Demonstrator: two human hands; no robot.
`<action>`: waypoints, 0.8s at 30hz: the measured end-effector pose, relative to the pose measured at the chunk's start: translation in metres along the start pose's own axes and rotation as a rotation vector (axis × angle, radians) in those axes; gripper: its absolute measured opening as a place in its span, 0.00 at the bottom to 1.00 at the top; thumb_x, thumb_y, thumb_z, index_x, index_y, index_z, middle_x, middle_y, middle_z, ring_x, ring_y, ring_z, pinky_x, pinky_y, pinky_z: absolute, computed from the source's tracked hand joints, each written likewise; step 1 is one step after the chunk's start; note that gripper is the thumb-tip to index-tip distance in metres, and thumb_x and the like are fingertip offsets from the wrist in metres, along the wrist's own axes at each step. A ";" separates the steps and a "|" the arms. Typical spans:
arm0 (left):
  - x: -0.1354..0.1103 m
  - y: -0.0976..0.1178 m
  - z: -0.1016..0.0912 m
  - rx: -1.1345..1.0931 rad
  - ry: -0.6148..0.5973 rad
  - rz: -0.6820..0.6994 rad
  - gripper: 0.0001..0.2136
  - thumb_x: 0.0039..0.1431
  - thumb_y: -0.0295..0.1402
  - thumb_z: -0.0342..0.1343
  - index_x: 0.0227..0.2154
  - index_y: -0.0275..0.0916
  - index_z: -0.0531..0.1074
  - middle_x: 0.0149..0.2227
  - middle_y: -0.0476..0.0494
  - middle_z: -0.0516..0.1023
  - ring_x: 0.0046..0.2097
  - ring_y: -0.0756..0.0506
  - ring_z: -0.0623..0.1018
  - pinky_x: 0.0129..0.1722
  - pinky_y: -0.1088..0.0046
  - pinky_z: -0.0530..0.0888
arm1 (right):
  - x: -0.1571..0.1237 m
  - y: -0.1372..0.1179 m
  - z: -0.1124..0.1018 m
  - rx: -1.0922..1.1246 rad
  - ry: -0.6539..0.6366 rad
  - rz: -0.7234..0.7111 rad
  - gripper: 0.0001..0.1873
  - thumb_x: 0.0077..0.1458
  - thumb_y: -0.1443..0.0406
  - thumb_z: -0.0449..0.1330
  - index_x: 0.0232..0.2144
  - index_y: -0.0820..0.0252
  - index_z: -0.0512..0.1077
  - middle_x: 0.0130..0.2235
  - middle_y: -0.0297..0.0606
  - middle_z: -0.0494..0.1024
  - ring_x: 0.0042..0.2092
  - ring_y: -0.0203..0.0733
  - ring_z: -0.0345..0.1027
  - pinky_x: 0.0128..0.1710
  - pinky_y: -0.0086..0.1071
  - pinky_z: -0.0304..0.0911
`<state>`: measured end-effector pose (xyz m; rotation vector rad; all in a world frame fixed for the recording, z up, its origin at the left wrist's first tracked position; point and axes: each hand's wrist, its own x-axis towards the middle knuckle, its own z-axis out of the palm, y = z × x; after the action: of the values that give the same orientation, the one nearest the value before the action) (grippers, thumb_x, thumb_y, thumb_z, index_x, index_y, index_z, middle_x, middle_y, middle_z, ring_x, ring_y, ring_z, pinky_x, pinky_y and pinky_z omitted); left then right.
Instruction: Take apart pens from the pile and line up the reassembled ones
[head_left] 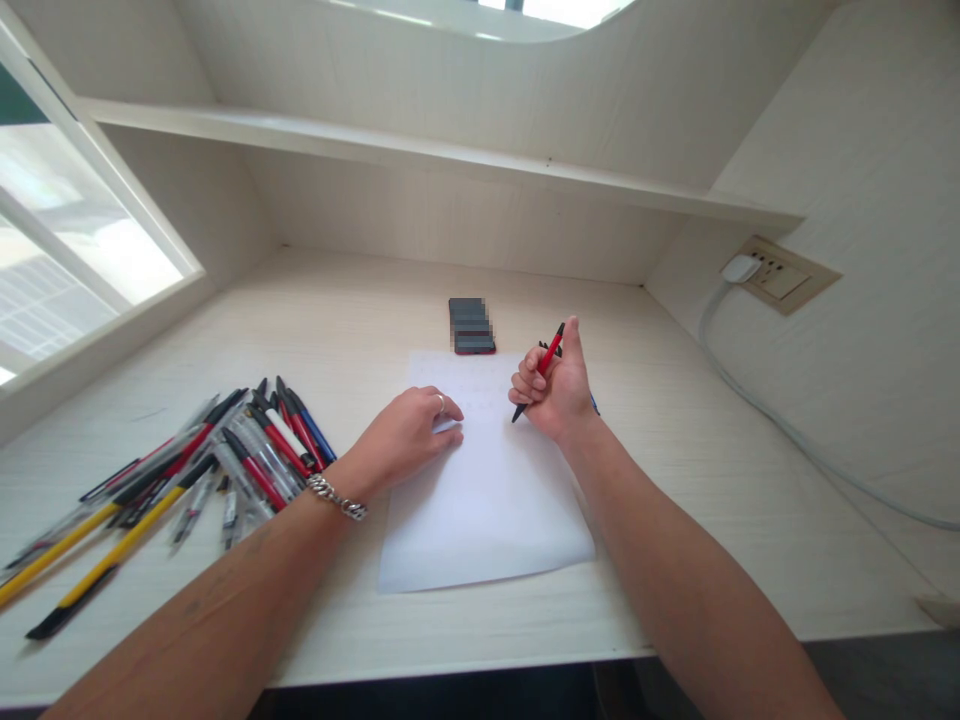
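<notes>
My right hand (559, 390) is closed around a red pen (551, 348) with black ends, its thumb raised. One black end of the pen points down toward a white sheet of paper (487, 520), and I cannot tell whether it touches. Dark tips of other pens (595, 405) show from behind this hand, mostly hidden by it. My left hand (416, 430), wearing a ring and a chain bracelet, rests on the upper left of the sheet. Its fingers lie loosely bent, thumb apart, with nothing seen in them.
A pile of pens (255, 455), red, clear, white and blue, lies left of the paper, with long yellow-and-black sticks (135, 535). A dark, blurred-out phone-like object (472, 327) sits beyond the sheet. A shelf (450, 150) spans the back. A white cable (780, 415) hangs from the right wall socket (787, 278).
</notes>
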<state>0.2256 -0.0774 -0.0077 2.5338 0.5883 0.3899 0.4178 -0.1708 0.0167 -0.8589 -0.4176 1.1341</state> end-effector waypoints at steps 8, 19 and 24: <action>0.000 0.000 0.000 -0.005 0.001 0.002 0.10 0.53 0.38 0.57 0.36 0.41 0.78 0.37 0.43 0.77 0.38 0.43 0.75 0.41 0.67 0.70 | 0.003 0.000 -0.003 -0.124 0.155 -0.148 0.30 0.50 0.38 0.53 0.19 0.58 0.66 0.20 0.34 0.70 0.21 0.33 0.61 0.21 0.29 0.58; -0.001 0.012 -0.008 -0.304 0.146 -0.158 0.26 0.54 0.47 0.57 0.53 0.40 0.67 0.39 0.45 0.80 0.37 0.46 0.78 0.39 0.69 0.73 | -0.010 0.012 0.009 -0.301 -0.070 -0.045 0.14 0.52 0.56 0.63 0.31 0.62 0.73 0.24 0.35 0.74 0.24 0.33 0.67 0.26 0.28 0.62; 0.002 0.007 -0.012 -0.239 0.173 -0.198 0.21 0.58 0.47 0.51 0.49 0.40 0.71 0.38 0.45 0.79 0.36 0.45 0.77 0.37 0.69 0.70 | -0.016 0.012 0.013 -0.302 -0.220 0.014 0.12 0.54 0.57 0.61 0.32 0.62 0.75 0.25 0.35 0.75 0.26 0.33 0.67 0.26 0.27 0.61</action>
<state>0.2248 -0.0766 0.0063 2.2055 0.8004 0.5743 0.3952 -0.1785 0.0178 -1.0026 -0.7802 1.2007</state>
